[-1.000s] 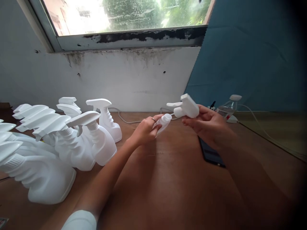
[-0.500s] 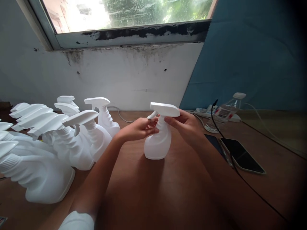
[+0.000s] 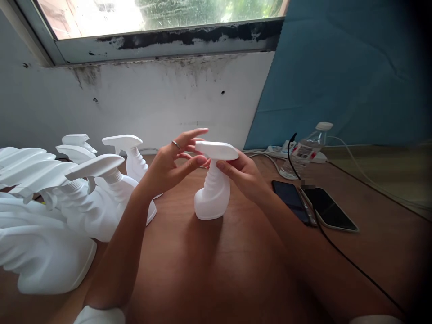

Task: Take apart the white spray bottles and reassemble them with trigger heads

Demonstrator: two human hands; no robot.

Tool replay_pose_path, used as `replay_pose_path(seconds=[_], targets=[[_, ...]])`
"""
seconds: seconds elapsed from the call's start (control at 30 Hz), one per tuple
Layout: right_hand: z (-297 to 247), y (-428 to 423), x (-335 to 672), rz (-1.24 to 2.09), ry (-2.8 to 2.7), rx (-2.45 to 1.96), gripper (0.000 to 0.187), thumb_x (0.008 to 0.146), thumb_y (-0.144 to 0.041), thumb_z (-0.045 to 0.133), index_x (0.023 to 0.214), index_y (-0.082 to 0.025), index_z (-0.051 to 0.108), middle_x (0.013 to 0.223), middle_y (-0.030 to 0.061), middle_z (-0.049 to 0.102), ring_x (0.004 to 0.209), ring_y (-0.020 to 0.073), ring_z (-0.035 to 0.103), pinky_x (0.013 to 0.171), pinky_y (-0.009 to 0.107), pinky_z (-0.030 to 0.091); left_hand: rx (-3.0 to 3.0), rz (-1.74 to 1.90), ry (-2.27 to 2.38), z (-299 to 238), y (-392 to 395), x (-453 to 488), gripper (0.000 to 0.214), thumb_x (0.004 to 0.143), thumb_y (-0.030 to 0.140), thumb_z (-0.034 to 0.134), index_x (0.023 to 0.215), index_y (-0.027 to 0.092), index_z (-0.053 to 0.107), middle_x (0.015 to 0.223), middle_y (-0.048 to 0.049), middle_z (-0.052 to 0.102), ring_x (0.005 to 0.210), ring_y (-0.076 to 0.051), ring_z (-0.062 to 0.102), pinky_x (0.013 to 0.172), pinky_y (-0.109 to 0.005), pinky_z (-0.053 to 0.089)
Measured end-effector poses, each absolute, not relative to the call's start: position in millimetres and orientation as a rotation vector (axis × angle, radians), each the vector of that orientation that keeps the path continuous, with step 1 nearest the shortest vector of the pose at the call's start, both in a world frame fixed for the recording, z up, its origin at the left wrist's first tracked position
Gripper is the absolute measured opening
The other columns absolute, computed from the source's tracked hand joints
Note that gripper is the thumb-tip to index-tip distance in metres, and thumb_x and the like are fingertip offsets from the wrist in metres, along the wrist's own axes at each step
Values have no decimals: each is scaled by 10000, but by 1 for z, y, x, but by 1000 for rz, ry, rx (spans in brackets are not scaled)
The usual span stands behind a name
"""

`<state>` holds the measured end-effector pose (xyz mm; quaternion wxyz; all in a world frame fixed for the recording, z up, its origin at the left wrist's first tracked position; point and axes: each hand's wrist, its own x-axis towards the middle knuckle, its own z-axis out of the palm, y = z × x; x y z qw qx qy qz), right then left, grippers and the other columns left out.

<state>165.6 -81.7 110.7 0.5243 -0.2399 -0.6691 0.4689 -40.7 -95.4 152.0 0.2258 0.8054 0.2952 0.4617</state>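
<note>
A white spray bottle [image 3: 212, 195] stands upright on the brown table [image 3: 202, 270], its nozzle turned to the left. My right hand [image 3: 243, 173] grips its neck from the right, thumb in front just under the spray head. On the other side, my left hand [image 3: 175, 159] has its fingers spread beside the nozzle end, with a ring on one finger. Its fingertips reach close to the trigger area, where I cannot tell whether they touch. The trigger itself is hidden behind the left hand.
Several more white spray bottles [image 3: 101, 204] crowd the table's left side. At right lie two phones [image 3: 332, 209], a black cable [image 3: 340, 252], and a clear plastic bottle [image 3: 303, 153] with a white cap. Behind are a wall [image 3: 168, 99] and a blue cloth [image 3: 330, 81].
My left hand has let go of the bottle's neck and trigger area, rising with its fingers opened out. The right hand keeps its hold. The whole view has shifted slightly.
</note>
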Motion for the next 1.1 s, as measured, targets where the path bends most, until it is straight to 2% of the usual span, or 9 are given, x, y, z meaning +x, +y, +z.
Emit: replay_pose_path(seconds=[0.13,0.23,0.37,0.43,0.57,0.73,0.9,1.0,1.1], targets=[[101,-80,161,1238,-1583,-438,354,882,-405,637,1166,-210,551,1000,68,684,883,193,669,777,350,561,2214,1444,902,150,-100,-29,250,891,320,631,1117,230,688,958,-40,699,829,-132,639,791,-265,535],[97,-78,162,1279,-1610,-385,335,878,-417,634,1109,-181,577,1001,91,675,902,214,664,762,362,561,2176,1505,947,149,-100,-27,197,880,308,645,1044,223,716,898,-34,702,760,-119,623,715,-249,529],[94,-77,164,1366,-1583,-341,288,883,-423,614,979,-151,622,963,107,669,896,228,661,749,371,557,2182,1491,922,150,-101,-29,192,878,289,648,1038,214,722,885,-34,705,733,-113,617,687,-241,524],[93,-78,160,1363,-1522,-383,307,838,-397,678,1024,-168,588,915,78,666,841,210,662,727,366,560,2200,1490,901,152,-102,-29,189,881,286,643,1037,216,725,894,-39,703,731,-116,614,683,-248,523],[91,-81,152,1265,-1427,-419,491,747,-339,780,1127,-221,492,854,17,643,750,168,636,649,316,550,2222,1486,888,154,-104,-30,174,881,274,642,1020,215,729,898,-45,692,749,-122,618,695,-258,524],[89,-84,150,1307,-1471,-346,296,853,-368,666,1038,-161,564,872,60,637,783,172,630,685,329,551,2143,1418,833,155,-104,-34,191,872,264,653,1030,175,710,876,-48,695,724,-118,625,697,-261,538],[88,-89,145,1191,-1397,-456,436,779,-335,754,1105,-218,489,822,4,621,680,143,610,591,286,525,2076,1396,733,154,-102,-35,163,869,234,655,1010,163,698,892,-49,683,768,-127,636,710,-263,538],[89,-91,143,1214,-1439,-411,342,843,-428,662,1059,-190,543,830,34,627,727,161,618,635,311,537,2062,1388,713,153,-100,-35,153,872,230,653,1005,168,691,857,-40,667,741,-124,624,694,-266,526],[90,-93,138,1176,-1387,-493,355,791,-391,729,1015,-186,545,834,26,629,689,148,613,616,304,535,2050,1356,713,152,-99,-36,152,875,236,650,1009,175,687,796,-27,637,709,-121,606,679,-269,514]])
